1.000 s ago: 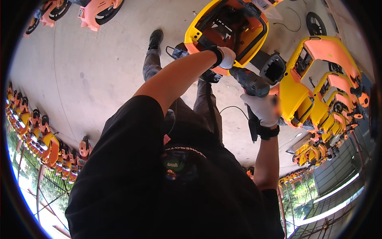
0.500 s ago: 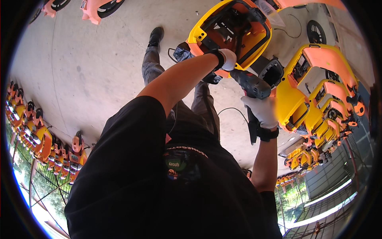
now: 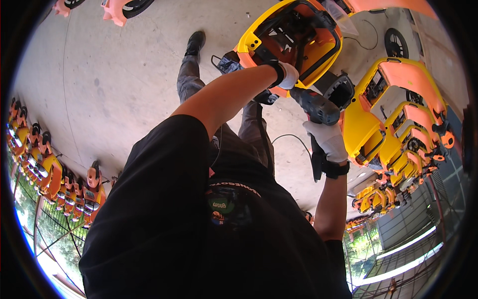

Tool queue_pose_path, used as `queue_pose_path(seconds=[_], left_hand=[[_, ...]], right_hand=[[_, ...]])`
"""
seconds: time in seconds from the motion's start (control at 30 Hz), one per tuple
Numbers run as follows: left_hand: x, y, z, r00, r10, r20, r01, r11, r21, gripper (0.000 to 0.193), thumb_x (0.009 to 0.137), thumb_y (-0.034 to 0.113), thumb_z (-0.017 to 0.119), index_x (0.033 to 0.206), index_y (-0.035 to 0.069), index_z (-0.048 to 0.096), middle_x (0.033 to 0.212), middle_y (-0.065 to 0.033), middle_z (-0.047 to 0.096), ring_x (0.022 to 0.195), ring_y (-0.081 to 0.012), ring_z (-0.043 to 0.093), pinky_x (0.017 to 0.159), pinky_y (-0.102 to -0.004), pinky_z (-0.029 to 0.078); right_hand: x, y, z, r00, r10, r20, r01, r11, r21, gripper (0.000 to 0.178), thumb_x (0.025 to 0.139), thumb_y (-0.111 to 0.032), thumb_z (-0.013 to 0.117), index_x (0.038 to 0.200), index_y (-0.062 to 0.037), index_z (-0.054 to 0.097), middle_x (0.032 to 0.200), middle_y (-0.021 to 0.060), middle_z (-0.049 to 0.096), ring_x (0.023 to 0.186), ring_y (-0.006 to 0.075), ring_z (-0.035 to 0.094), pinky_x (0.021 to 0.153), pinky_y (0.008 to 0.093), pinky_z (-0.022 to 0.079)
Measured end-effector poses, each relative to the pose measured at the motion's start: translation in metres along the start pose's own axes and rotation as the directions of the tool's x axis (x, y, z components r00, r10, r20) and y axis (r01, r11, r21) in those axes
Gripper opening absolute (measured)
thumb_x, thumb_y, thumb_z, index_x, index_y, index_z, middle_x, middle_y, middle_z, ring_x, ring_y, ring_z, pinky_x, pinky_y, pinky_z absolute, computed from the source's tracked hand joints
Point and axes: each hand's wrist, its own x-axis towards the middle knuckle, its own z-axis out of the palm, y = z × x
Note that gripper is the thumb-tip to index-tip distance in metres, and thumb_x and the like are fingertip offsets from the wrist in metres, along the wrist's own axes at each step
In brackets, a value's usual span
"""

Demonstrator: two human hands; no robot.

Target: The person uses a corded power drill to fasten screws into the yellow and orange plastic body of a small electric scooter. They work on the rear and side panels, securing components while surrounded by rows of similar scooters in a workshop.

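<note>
My right hand (image 3: 329, 140), in a pale glove, is wrapped around the grip of a dark power drill (image 3: 319, 107). The drill's front end points up and left, toward the lower edge of a yellow and orange scooter body (image 3: 247, 44). Beside that front end, my gloved left hand (image 3: 289, 76) is closed against the edge of the body. Its fingertips are mostly hidden, so what they pinch cannot be made out. Inside the body are a black frame and dark parts. A dark open housing (image 3: 342, 90) sits just right of the drill.
More yellow and orange scooters (image 3: 361, 127) stand close on my right. Another row of scooters (image 3: 52, 172) lines the far left by a mesh fence. A black wheel (image 3: 396, 43) is at the upper right. A cable (image 3: 294, 135) loops over the concrete floor (image 3: 124, 74).
Both hands and the drill keep nearly the same place at the body's edge. The view has shifted slightly, and my right hand shows more sharply now.
</note>
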Motion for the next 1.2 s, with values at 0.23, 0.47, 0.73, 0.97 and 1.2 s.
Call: queue_pose_path(seconds=[0.23, 0.47, 0.73, 0.97, 1.2], left_hand=[[-0.015, 0.009, -0.018, 0.997, -0.033, 0.064, 0.030, 0.999, 0.042, 0.027, 0.084, 0.021, 0.067, 0.103, 0.004, 0.073, 0.094, -0.0175, 0.071, 0.091, -0.0333, 0.068, 0.078, -0.0382, 0.052], [-0.031, 0.015, -0.024, 0.994, -0.113, 0.000, 0.113, 0.993, -0.014, 0.028, 0.084, 0.024, 0.068, 0.103, 0.004, 0.073, 0.097, -0.0181, 0.071, 0.093, -0.0329, 0.068, 0.080, -0.0367, 0.053], [-0.035, 0.002, -0.020, 0.996, -0.066, -0.057, 0.066, 0.998, -0.001, 0.033, 0.086, 0.029, 0.068, 0.102, 0.001, 0.072, 0.097, -0.0196, 0.071, 0.095, -0.0345, 0.068, 0.081, -0.0378, 0.054], [-0.056, -0.002, -0.013, 0.981, -0.119, -0.152, 0.106, 0.991, -0.086, 0.031, 0.083, 0.028, 0.069, 0.098, 0.001, 0.072, 0.095, -0.0199, 0.071, 0.091, -0.0355, 0.068, 0.080, -0.0393, 0.054], [-0.088, 0.002, 0.000, 0.963, -0.191, -0.190, 0.192, 0.981, -0.015, 0.035, 0.081, 0.036, 0.074, 0.098, 0.005, 0.073, 0.090, -0.0153, 0.071, 0.089, -0.0322, 0.069, 0.075, -0.0404, 0.055]], right_hand=[[-0.001, -0.027, -0.004, 0.976, 0.218, 0.020, -0.219, 0.974, 0.057, 0.026, 0.075, -0.014, 0.068, 0.098, -0.0023, 0.064, 0.077, 0.0076, 0.065, 0.067, 0.0182, 0.062, 0.066, 0.0305, 0.052], [-0.002, -0.020, -0.001, 0.984, 0.176, -0.023, -0.171, 0.976, 0.135, 0.022, 0.074, -0.014, 0.071, 0.095, -0.0059, 0.065, 0.066, 0.0010, 0.060, 0.055, 0.0098, 0.056, 0.055, 0.0256, 0.047], [-0.002, -0.022, -0.003, 0.981, 0.196, 0.013, -0.196, 0.973, 0.126, 0.023, 0.074, -0.014, 0.071, 0.095, -0.0055, 0.065, 0.067, 0.0008, 0.060, 0.057, 0.0104, 0.056, 0.057, 0.0264, 0.048], [0.002, -0.014, 0.000, 0.990, 0.139, 0.019, -0.140, 0.984, 0.107, 0.024, 0.075, -0.014, 0.070, 0.097, -0.0047, 0.066, 0.072, 0.0043, 0.062, 0.061, 0.0139, 0.058, 0.060, 0.0274, 0.049], [-0.002, 0.002, 0.008, 0.995, -0.088, -0.038, 0.085, 0.993, -0.083, 0.020, 0.077, -0.013, 0.070, 0.094, -0.0043, 0.065, 0.074, 0.0093, 0.065, 0.067, 0.0235, 0.063, 0.062, 0.0316, 0.052]])
